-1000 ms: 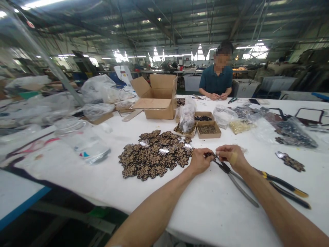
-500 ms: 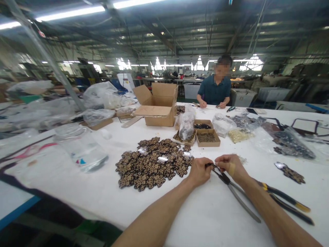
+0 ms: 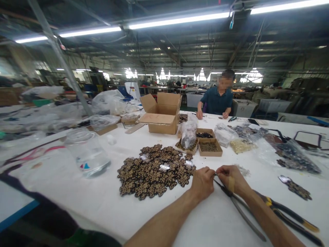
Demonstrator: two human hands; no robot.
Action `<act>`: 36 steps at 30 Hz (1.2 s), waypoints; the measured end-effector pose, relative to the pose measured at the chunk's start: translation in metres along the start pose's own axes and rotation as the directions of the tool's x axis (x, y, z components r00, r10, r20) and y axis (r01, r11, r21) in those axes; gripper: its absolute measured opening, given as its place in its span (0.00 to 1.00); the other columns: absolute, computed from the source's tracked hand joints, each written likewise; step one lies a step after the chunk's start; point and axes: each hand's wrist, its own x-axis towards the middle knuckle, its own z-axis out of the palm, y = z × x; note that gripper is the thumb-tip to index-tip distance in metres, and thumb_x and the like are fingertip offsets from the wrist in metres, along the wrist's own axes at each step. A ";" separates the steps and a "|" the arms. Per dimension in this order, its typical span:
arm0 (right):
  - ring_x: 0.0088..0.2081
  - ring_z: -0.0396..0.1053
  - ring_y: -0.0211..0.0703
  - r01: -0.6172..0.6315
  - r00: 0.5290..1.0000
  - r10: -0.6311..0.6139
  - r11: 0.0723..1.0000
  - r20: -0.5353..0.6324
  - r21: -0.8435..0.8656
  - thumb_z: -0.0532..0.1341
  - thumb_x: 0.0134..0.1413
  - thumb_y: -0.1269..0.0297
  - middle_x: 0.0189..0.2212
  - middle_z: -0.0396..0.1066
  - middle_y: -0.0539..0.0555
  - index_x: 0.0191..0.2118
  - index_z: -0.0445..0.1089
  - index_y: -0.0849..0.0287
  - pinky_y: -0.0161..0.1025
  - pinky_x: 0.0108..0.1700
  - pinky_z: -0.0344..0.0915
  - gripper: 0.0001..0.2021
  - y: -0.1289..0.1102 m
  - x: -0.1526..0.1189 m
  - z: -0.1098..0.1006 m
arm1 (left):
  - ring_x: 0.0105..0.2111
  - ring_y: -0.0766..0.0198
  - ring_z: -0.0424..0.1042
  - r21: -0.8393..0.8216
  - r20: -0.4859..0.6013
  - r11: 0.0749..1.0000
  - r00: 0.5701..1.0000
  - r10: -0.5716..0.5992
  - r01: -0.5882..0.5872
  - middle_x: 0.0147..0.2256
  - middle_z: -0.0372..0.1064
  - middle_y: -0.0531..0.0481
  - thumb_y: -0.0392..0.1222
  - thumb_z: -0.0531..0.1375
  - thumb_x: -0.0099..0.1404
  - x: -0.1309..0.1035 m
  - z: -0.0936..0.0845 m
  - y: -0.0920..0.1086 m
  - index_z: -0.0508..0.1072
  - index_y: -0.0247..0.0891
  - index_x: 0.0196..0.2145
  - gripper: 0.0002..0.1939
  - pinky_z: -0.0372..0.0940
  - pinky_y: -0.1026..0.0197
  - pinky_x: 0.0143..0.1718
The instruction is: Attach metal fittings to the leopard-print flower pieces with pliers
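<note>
My left hand (image 3: pixel 203 184) is closed, its thumb and fingertips pinched together near my right hand. A small piece between the fingertips is too hidden to name. My right hand (image 3: pixel 233 179), with a tan strip of tape around a finger, is also pinched, on something tiny that I cannot make out. Grey-handled pliers (image 3: pixel 239 211) lie beneath the right hand, jaws towards the fingertips. Left of my hands spreads a pile of leopard-print flower-shaped patches (image 3: pixel 151 171). Pliers with black and yellow handles (image 3: pixel 295 214) lie partly behind my right forearm.
Ahead are a small box of studs (image 3: pixel 209 148), a box of black pieces (image 3: pixel 205 133) and an open carton (image 3: pixel 161 118). A clear jar (image 3: pixel 88 154) stands at left. Patches (image 3: pixel 295 187) lie at right. A co-worker (image 3: pixel 218 97) is across the table (image 3: pixel 205 226).
The view has tilted up, so the table sits lower. My hands stay close together; the dark piece that showed at the left fingertips is now mostly hidden. The co-worker's hands have shifted slightly.
</note>
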 end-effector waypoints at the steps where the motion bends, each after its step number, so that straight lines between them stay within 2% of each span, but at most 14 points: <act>1: 0.24 0.67 0.42 -0.019 1.000 0.019 0.999 0.015 0.051 0.62 0.47 0.62 0.22 0.73 0.52 0.31 0.77 0.62 0.37 0.27 0.61 0.10 0.003 0.001 -0.002 | 0.33 0.59 0.72 -0.031 -0.014 1.000 1.000 0.001 -0.002 0.32 0.72 0.44 0.36 0.55 0.69 0.000 0.000 0.001 0.77 0.38 0.38 0.09 0.61 0.60 0.33; 5: 0.22 0.64 0.39 -0.138 0.990 0.130 0.956 0.046 0.258 0.67 0.43 0.61 0.20 0.71 0.50 0.33 0.77 0.63 0.37 0.27 0.62 0.11 0.020 0.003 -0.009 | 0.36 0.60 0.73 -0.144 -0.066 0.990 0.998 -0.001 -0.009 0.35 0.73 0.44 0.38 0.56 0.70 0.003 0.004 0.002 0.77 0.38 0.40 0.09 0.64 0.59 0.37; 8: 0.22 0.64 0.39 -0.194 0.981 0.189 0.925 0.047 0.327 0.69 0.41 0.62 0.20 0.70 0.50 0.33 0.77 0.63 0.37 0.26 0.63 0.12 0.025 0.004 -0.010 | 0.36 0.60 0.73 -0.176 -0.082 0.984 0.996 0.017 -0.031 0.35 0.74 0.44 0.38 0.56 0.70 0.004 0.008 0.000 0.78 0.38 0.40 0.09 0.65 0.59 0.38; 13: 0.21 0.64 0.37 -0.185 0.982 0.170 0.940 0.078 0.288 0.69 0.42 0.64 0.20 0.70 0.49 0.32 0.77 0.63 0.36 0.26 0.62 0.09 0.020 0.002 -0.012 | 0.36 0.60 0.73 -0.084 -0.085 0.990 0.991 0.104 -0.111 0.35 0.74 0.45 0.35 0.56 0.69 0.004 0.011 -0.003 0.77 0.38 0.39 0.09 0.66 0.59 0.37; 17: 0.21 0.63 0.37 -0.185 0.971 0.136 0.949 0.197 0.257 0.68 0.41 0.66 0.19 0.69 0.48 0.31 0.77 0.63 0.36 0.26 0.62 0.08 0.019 0.001 -0.024 | 0.37 0.59 0.72 0.022 -0.028 0.976 0.976 0.215 -0.215 0.36 0.74 0.45 0.31 0.54 0.68 0.005 0.012 -0.001 0.76 0.38 0.37 0.11 0.65 0.58 0.36; 21: 0.24 0.64 0.37 -0.193 0.947 0.117 0.952 0.298 0.237 0.68 0.42 0.67 0.21 0.71 0.50 0.33 0.78 0.64 0.36 0.29 0.64 0.09 0.021 0.001 -0.040 | 0.38 0.60 0.72 0.013 0.024 0.966 0.966 0.258 -0.259 0.37 0.74 0.45 0.32 0.53 0.69 0.008 0.015 0.004 0.76 0.39 0.40 0.11 0.64 0.59 0.36; 26: 0.26 0.66 0.38 -0.208 0.916 0.110 0.952 0.386 0.223 0.66 0.44 0.67 0.24 0.72 0.51 0.33 0.76 0.64 0.36 0.31 0.66 0.08 0.016 -0.002 -0.049 | 0.41 0.59 0.72 -0.105 0.048 0.983 0.986 0.159 -0.153 0.38 0.73 0.45 0.37 0.56 0.69 0.008 0.015 0.013 0.76 0.39 0.41 0.09 0.65 0.58 0.41; 31: 0.24 0.67 0.38 -0.266 0.920 0.158 0.924 0.358 0.274 0.68 0.43 0.65 0.23 0.72 0.50 0.35 0.74 0.63 0.37 0.30 0.67 0.11 0.011 -0.005 -0.051 | 0.40 0.59 0.72 -0.190 0.105 0.982 0.994 0.016 0.004 0.39 0.73 0.45 0.38 0.57 0.69 0.008 0.010 0.024 0.78 0.41 0.42 0.10 0.63 0.59 0.40; 36: 0.23 0.66 0.37 -0.289 0.930 0.183 0.901 0.319 0.324 0.70 0.41 0.63 0.21 0.71 0.50 0.33 0.73 0.64 0.37 0.29 0.66 0.13 0.013 -0.004 -0.050 | 0.37 0.61 0.71 -0.288 0.105 0.949 0.989 -0.101 0.128 0.36 0.73 0.48 0.38 0.59 0.66 0.010 0.008 0.033 0.79 0.42 0.41 0.08 0.62 0.60 0.39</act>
